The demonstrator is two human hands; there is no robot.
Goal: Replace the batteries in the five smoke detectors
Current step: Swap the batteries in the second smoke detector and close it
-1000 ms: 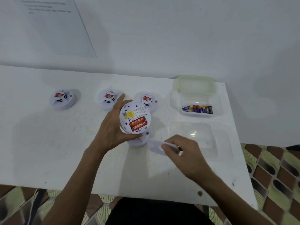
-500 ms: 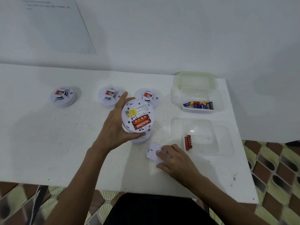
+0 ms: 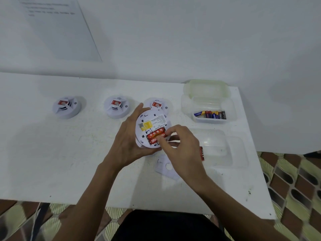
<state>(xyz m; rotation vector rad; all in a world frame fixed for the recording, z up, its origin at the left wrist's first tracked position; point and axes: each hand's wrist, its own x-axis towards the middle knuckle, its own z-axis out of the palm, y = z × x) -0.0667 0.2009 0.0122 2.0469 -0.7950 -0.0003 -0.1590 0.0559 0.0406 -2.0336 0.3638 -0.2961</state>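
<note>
Smoke detector, turned back-side up, is gripped around its rim by the left hand above the white table. The right hand pinches at the red batteries seated in its open compartment. A white battery cover lies flat just below, partly under the right wrist. One loose red battery rests beside an empty clear container. Farther back, another clear container holds mixed batteries, and three more detectors sit in a row.

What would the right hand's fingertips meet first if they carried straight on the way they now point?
Most likely the red batteries in the open back of the smoke detector held by the left hand; the right hand fingertips already look on them.
</note>
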